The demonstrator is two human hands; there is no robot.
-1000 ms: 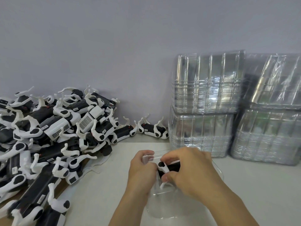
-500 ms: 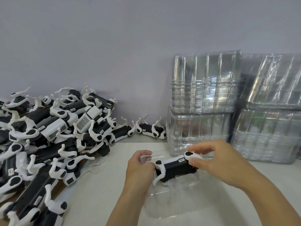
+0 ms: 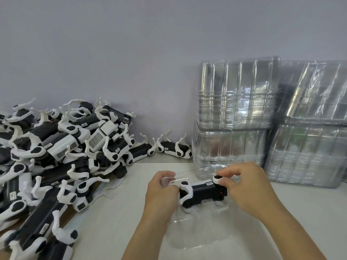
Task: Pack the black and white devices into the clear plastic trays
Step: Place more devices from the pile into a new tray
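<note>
Head view: black-bodied device with white curved arms (image 3: pixel 202 192) held over clear plastic tray (image 3: pixel 202 231) on white counter (image 3: pixel 120 218). Right hand (image 3: pixel 246 186) pinches white end cap. Left hand (image 3: pixel 161 192) grips tray's far edge, fingers curled. Heap of loose black-and-white devices (image 3: pixel 56 158) left; stacked clear trays (image 3: pixel 234 128) behind.

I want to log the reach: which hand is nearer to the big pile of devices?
Left. The left hand is beside the pile of devices, on its right; the right hand is farther right, holding one device.
</note>
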